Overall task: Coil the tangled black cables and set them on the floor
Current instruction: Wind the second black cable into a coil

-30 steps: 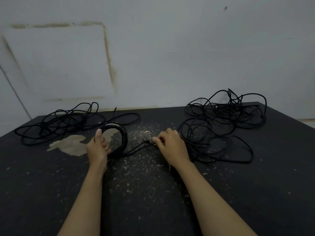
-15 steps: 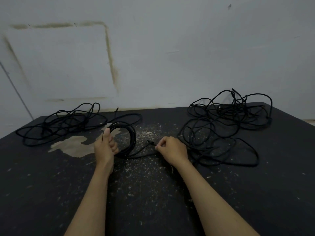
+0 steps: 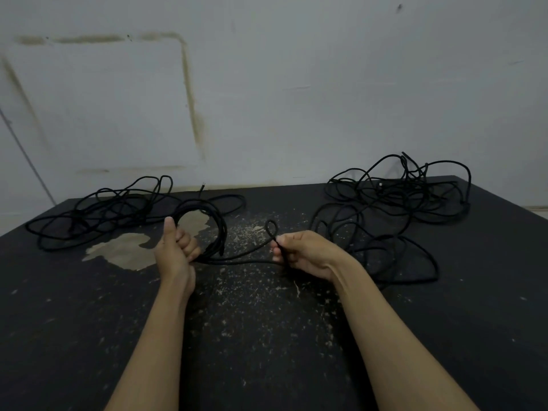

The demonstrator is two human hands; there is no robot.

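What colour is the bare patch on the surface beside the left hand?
Tan-beige patch, where the black surface has worn away; the head view shows it.

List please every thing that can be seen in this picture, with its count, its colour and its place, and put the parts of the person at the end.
coil of cable: one, black, centre left, held up by the left hand
free end of the cable: one, black, small loop at the right hand, runs back to the coil
left tangle: one, black, far left of the surface
right tangle: one, black, far right, spreads toward the right wrist
surface: one, black, scuffed, with a tan worn patch
wall: one, grey-white, stained, behind
left hand: one, grip round the coil
right hand: one, pinches the free end
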